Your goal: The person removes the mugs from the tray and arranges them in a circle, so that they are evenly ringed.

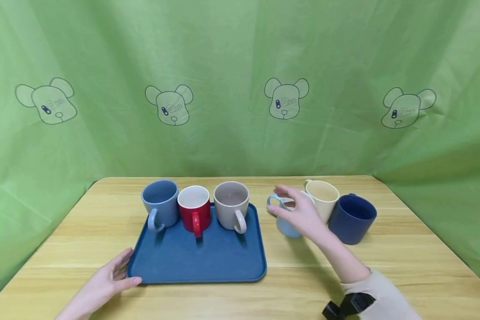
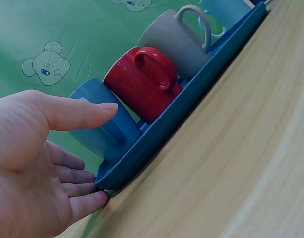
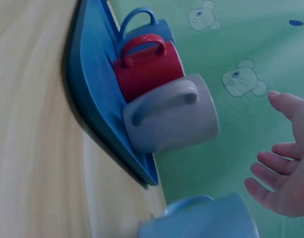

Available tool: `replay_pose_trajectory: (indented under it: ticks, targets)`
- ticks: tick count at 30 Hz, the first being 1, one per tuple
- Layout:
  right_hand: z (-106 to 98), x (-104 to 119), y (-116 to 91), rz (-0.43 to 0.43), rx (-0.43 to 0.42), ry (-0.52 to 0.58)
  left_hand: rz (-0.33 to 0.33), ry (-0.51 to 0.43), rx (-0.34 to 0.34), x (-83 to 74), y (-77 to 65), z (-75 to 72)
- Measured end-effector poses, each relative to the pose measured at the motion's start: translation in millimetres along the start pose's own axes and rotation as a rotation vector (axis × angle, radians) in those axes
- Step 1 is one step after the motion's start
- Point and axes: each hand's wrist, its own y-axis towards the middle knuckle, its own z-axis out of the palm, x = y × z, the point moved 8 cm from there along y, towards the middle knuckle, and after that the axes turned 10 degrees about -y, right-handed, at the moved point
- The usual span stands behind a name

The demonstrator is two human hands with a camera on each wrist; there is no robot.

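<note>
My left hand is at the near left corner of a blue tray. In the left wrist view its fairly straight fingers touch the tray's edge, the thumb held apart above. Along the tray's far side stand a blue mug, a red mug with white inside and a grey mug, handles toward me. Right of the tray, my right hand hovers over a light blue mug, hiding part of it. The right wrist view shows these fingers spread, apart from that light blue mug.
Behind and right of the light blue mug stand a cream mug and a navy mug, close together. A wooden table carries everything. Green cloth with bear-head drawings hangs at the back and sides.
</note>
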Motion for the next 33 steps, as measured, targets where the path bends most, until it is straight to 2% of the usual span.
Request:
replay_pose_trajectory:
  ticks: [5,12,23,30,33]
  targets:
    - [18.9,5.2,7.2,-0.008,0.027,-0.007,0.009,0.014,-0.002,-0.5,-0.5,0.0]
    - [44.9,1.1,13.0,0.015,0.075,0.013,-0.004,0.022,-0.012,-0.5,-0.1,1.4]
    - [78.4,-5.9,6.0,0.085,0.182,0.031,-0.008,0.015,-0.012,0.0,1.5,0.5]
    - [93.5,-2.1,1.1,0.095,0.226,0.027,-0.005,0.072,-0.027,0.8,2.0,-1.1]
    - [100.4,-1.0,-1.5,0.128,0.239,0.089,0.016,0.089,-0.026,0.6,1.3,-1.0]
